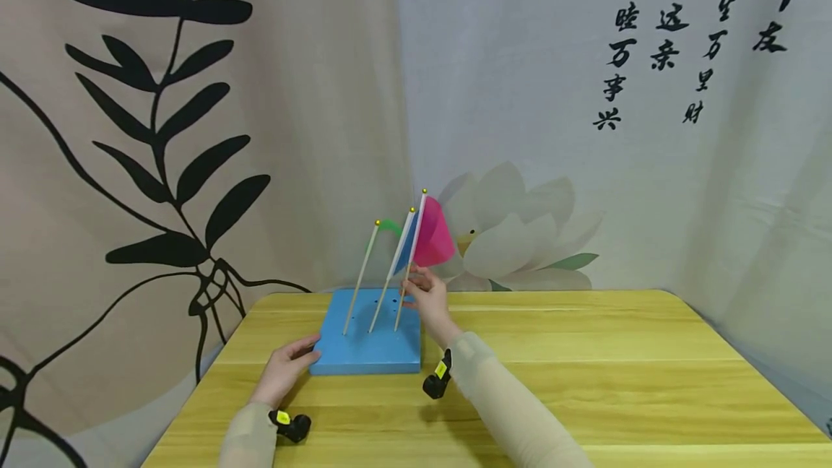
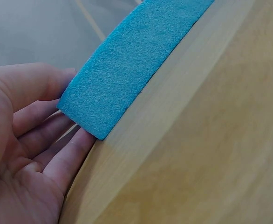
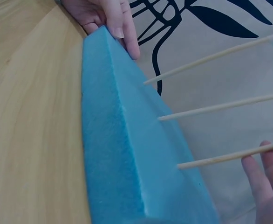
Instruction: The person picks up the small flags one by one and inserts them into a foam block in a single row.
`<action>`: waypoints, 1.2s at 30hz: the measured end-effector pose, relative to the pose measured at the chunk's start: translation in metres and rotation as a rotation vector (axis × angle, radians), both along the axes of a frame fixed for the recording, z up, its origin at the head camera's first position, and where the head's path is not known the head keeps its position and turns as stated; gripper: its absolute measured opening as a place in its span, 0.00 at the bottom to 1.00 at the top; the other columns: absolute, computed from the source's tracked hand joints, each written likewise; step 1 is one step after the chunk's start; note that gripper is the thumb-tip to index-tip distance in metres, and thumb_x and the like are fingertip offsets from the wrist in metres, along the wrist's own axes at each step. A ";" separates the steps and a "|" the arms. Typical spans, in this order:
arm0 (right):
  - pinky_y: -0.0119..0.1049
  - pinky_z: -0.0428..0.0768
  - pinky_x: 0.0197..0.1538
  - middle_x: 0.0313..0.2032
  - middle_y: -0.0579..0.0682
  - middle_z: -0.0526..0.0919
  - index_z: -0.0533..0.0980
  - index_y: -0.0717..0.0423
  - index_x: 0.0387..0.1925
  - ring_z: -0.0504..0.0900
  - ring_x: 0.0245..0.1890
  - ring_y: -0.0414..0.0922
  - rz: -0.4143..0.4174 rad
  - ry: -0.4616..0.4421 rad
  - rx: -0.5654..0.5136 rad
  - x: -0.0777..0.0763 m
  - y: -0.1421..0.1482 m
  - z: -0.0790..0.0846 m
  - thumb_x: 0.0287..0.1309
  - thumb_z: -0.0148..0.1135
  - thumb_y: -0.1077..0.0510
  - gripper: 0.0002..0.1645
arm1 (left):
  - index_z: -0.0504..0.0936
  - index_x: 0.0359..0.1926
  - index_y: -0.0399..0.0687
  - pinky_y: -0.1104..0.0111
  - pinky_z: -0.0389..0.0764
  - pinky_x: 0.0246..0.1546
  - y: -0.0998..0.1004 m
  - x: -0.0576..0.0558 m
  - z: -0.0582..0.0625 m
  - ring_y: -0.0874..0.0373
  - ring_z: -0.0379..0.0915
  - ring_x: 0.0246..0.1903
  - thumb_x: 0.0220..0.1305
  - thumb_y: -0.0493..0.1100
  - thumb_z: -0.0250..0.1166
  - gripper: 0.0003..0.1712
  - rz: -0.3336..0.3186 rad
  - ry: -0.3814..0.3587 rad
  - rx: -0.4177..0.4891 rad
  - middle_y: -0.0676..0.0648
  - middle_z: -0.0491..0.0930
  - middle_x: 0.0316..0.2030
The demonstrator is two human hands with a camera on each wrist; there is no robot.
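Note:
A blue foam board lies flat on the table with several small holes in its top. Three toy flags on wooden sticks stand in it in a row, leaning right: a green flag, a blue flag and a pink flag. My right hand pinches the pink flag's stick below the cloth. In the right wrist view its spread fingertips lie at that stick; the thumb is out of sight. My left hand touches the board's near left corner, fingers along its side.
The board rests on a wood-grain table. Behind it hangs a curtain with a black leaf print, a pale flower and written characters. A small black camera sits on each wrist.

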State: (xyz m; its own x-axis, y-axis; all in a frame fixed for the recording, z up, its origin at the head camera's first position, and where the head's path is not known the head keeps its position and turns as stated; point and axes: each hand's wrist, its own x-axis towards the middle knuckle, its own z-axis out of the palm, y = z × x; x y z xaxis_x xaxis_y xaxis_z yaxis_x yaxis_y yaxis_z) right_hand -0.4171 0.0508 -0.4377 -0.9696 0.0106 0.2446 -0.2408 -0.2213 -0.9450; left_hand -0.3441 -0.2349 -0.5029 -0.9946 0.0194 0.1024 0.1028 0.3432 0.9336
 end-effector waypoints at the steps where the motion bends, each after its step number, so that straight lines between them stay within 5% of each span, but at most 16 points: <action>1: 0.49 0.84 0.42 0.42 0.60 0.82 0.74 0.62 0.55 0.82 0.36 0.51 0.004 -0.001 0.000 0.001 0.001 0.000 0.66 0.59 0.65 0.17 | 0.71 0.66 0.38 0.51 0.67 0.62 0.000 0.000 0.000 0.42 0.64 0.63 0.67 0.44 0.63 0.29 -0.002 0.000 0.001 0.36 0.68 0.64; 11: 0.55 0.81 0.48 0.41 0.53 0.82 0.73 0.62 0.52 0.80 0.45 0.61 0.049 0.008 -0.006 0.007 0.005 -0.006 0.67 0.58 0.62 0.14 | 0.71 0.66 0.38 0.51 0.67 0.62 0.000 -0.002 0.002 0.42 0.64 0.63 0.68 0.44 0.62 0.29 -0.004 -0.002 0.004 0.36 0.67 0.65; 16: 0.55 0.81 0.49 0.44 0.62 0.81 0.72 0.66 0.52 0.80 0.46 0.63 0.051 0.011 -0.027 0.011 0.004 -0.009 0.67 0.58 0.63 0.14 | 0.70 0.67 0.38 0.51 0.68 0.62 -0.001 -0.001 0.003 0.41 0.63 0.64 0.68 0.45 0.63 0.30 -0.014 -0.011 0.013 0.36 0.67 0.66; 27: 0.48 0.83 0.47 0.48 0.62 0.81 0.75 0.66 0.50 0.84 0.40 0.48 0.038 -0.016 -0.004 0.015 0.010 -0.018 0.64 0.62 0.62 0.16 | 0.70 0.67 0.38 0.52 0.69 0.61 0.002 0.005 0.001 0.41 0.62 0.64 0.68 0.45 0.62 0.30 -0.023 -0.048 0.036 0.35 0.66 0.66; 36: 0.59 0.79 0.50 0.49 0.67 0.79 0.71 0.72 0.55 0.80 0.48 0.65 0.060 0.030 0.069 0.010 0.044 -0.020 0.67 0.57 0.63 0.19 | 0.70 0.67 0.38 0.51 0.68 0.61 0.001 0.002 0.002 0.41 0.63 0.64 0.68 0.44 0.62 0.29 -0.022 -0.024 0.023 0.35 0.67 0.65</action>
State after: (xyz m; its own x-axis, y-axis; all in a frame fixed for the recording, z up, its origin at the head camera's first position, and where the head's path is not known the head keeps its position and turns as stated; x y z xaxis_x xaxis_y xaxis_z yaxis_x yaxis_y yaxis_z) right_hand -0.4071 0.0953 -0.4582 -0.9601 -0.0649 0.2719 -0.2578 -0.1704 -0.9511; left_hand -0.3424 -0.2339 -0.5007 -0.9961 0.0394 0.0794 0.0879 0.3193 0.9436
